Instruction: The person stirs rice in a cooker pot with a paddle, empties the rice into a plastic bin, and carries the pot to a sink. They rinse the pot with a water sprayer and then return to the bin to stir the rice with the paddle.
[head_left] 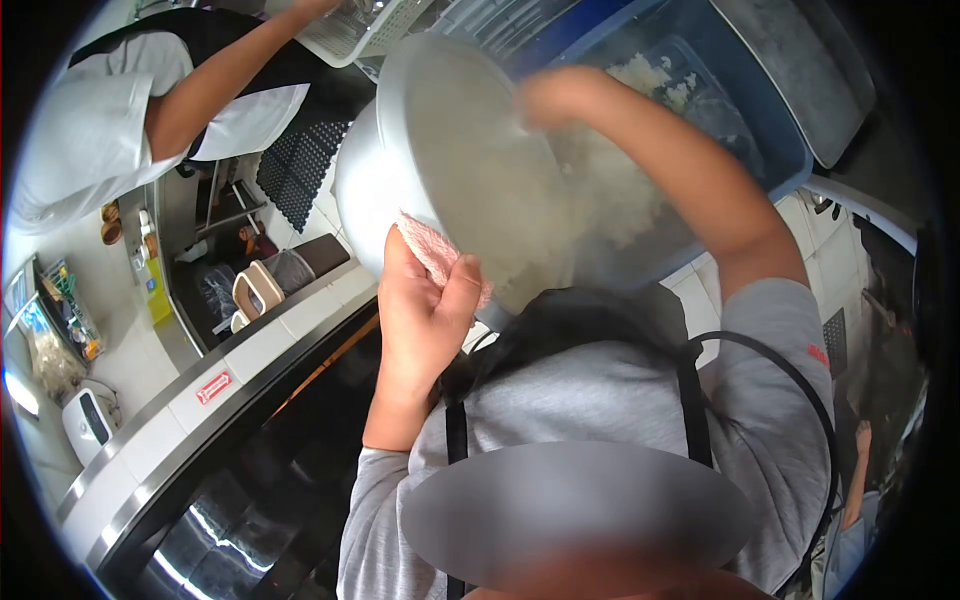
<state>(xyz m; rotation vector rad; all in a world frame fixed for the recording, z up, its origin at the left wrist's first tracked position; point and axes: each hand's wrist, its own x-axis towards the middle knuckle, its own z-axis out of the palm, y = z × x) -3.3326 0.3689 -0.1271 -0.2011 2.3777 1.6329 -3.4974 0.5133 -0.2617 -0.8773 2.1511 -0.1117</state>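
Note:
A large metal pot (365, 185) is tilted on its side, its mouth facing the blue bin (790, 150). My left hand (425, 310) grips a pink cloth (432, 250) against the near rim of the pot. Blurred by motion, my right hand (550, 100) is at the far side of the pot's mouth; its fingers cannot be made out. White rice (610, 190) lies between the pot's mouth and the bin, hazy as if in steam. More rice (645, 75) is farther back in the bin.
Another person (90, 130) stands at the upper left, one arm reaching towards a white basket (375, 35). A tiled ledge (240, 360) with a metal edge runs along the left. A grey lid or panel (800, 70) is at the upper right.

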